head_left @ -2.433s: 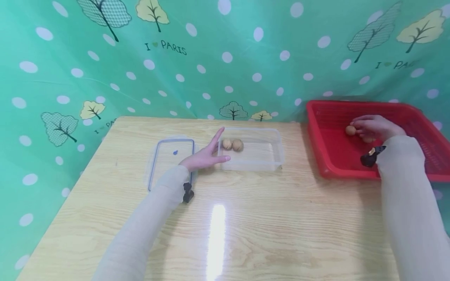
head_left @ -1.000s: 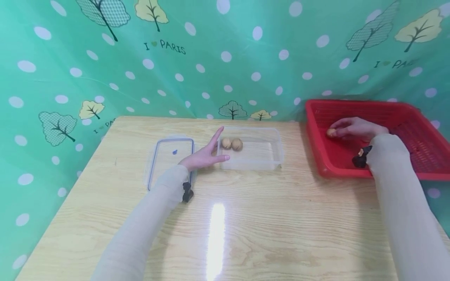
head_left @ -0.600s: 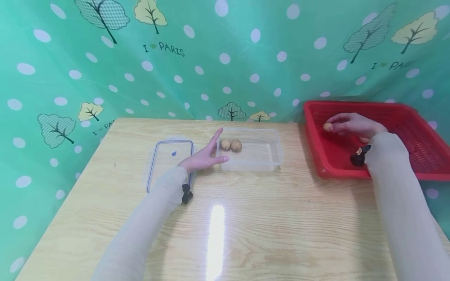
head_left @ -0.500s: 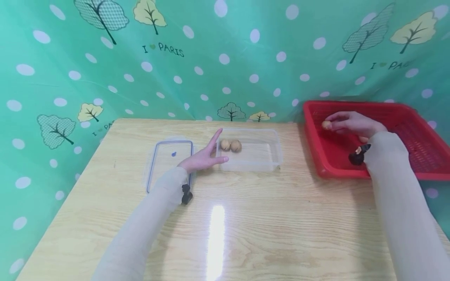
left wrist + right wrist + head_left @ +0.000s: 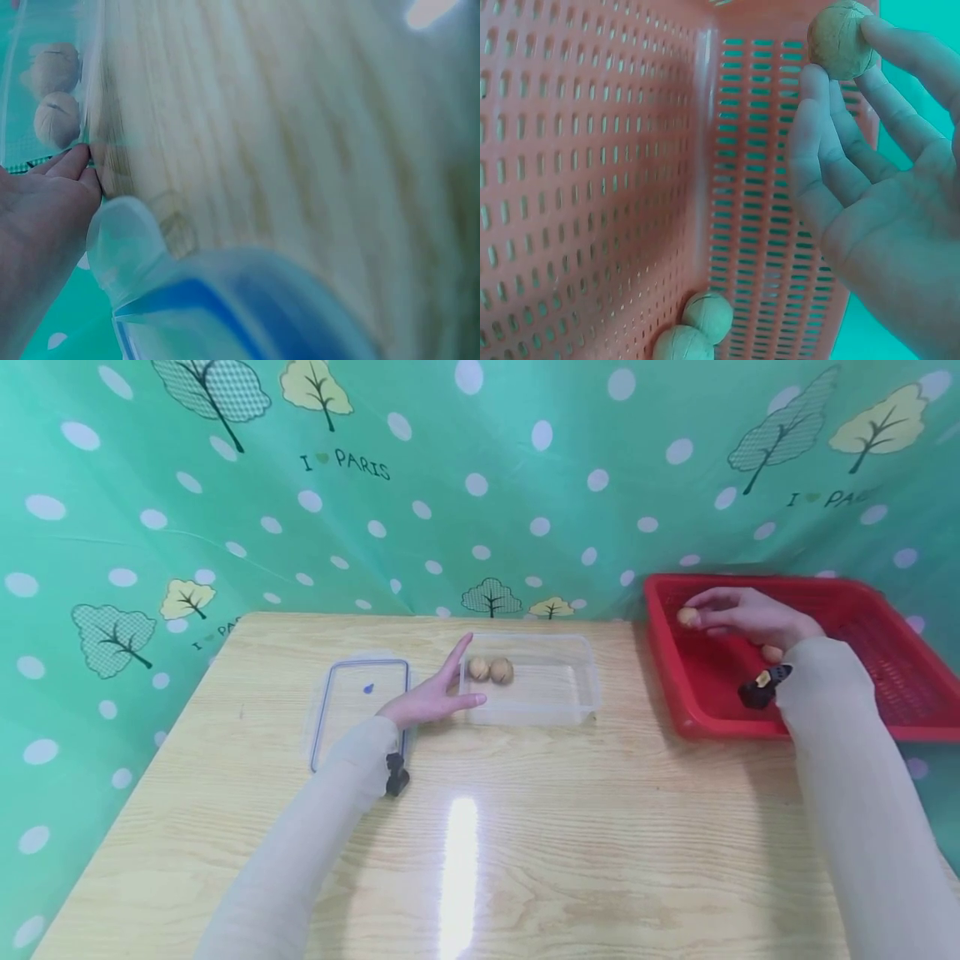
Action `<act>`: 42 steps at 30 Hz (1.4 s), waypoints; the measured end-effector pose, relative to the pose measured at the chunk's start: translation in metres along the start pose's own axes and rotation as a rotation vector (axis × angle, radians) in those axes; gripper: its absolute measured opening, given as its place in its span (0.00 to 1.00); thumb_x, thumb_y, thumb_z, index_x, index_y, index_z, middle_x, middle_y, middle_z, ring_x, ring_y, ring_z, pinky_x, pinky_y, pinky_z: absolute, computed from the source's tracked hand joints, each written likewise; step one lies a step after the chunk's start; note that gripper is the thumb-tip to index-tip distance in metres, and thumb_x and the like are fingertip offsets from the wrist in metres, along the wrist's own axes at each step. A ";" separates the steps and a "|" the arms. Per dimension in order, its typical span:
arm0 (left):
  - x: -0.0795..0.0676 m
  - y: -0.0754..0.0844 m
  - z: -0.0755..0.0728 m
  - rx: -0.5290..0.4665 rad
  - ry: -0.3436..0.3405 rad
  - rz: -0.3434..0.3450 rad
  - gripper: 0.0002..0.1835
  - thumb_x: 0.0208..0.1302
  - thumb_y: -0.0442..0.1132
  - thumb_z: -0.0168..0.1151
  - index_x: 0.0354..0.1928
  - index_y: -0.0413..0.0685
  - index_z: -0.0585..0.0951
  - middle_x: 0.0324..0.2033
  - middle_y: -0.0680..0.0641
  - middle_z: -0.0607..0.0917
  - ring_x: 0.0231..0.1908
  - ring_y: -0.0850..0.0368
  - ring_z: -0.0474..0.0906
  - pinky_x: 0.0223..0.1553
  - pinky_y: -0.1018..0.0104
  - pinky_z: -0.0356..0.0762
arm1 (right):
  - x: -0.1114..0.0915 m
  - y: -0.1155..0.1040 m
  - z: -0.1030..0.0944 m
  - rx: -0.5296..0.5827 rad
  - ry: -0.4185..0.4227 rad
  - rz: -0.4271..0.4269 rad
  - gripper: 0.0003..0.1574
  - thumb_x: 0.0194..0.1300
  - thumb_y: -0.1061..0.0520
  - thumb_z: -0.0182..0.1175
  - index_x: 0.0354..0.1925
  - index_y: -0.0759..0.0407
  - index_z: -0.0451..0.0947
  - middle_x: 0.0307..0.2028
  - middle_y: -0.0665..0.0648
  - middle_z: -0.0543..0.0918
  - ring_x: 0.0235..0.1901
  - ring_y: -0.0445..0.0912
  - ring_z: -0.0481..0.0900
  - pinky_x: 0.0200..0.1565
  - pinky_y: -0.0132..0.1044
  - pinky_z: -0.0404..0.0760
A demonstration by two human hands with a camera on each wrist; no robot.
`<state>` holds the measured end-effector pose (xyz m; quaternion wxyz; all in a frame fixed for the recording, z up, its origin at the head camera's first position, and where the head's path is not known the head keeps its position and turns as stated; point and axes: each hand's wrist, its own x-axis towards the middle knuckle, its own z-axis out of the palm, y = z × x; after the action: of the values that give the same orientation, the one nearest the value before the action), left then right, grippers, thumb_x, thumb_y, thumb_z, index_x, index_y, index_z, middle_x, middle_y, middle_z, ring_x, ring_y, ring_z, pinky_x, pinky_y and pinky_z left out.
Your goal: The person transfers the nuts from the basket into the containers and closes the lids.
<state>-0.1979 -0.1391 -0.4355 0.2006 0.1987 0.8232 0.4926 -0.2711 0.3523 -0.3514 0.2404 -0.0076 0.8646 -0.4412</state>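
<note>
In the head view my left hand (image 5: 429,700) lies at the left end of a clear plastic container (image 5: 547,706), thumb and fingers spread along its end. Two walnuts (image 5: 501,671) sit side by side inside, near that hand. The left wrist view shows my fingers (image 5: 69,162) against the container's end, close to the walnuts (image 5: 57,120). Over at the right, my right hand (image 5: 753,615) pinches a walnut (image 5: 841,41) between thumb and fingertips, above the floor of a red basket (image 5: 693,710) near its left wall. Two more walnuts (image 5: 707,318) lie in the basket.
A clear lid (image 5: 352,714) with a blue seal lies on the wooden table (image 5: 562,827) left of the container, partly under my left forearm. A green patterned cloth (image 5: 420,460) hangs behind the table. The basket's slotted walls (image 5: 592,165) rise around my right hand.
My right hand has moved left through the basket and lifted, with the walnut pinched in its fingers. The left hand and the container hold their places.
</note>
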 end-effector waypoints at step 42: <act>0.002 -0.002 0.001 -0.008 -0.006 -0.014 0.54 0.65 0.52 0.63 0.70 0.87 0.28 0.74 0.52 0.31 0.72 0.41 0.43 0.69 0.47 0.48 | -0.045 -0.064 0.004 -0.046 0.061 -0.103 0.35 0.65 0.41 0.61 0.68 0.39 0.64 0.62 0.52 0.66 0.23 0.47 0.71 0.14 0.45 0.74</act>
<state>-0.1996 -0.1383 -0.4382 0.2072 0.1935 0.8219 0.4941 -0.2424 0.3203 -0.2864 0.1908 -0.0442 0.8799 -0.4329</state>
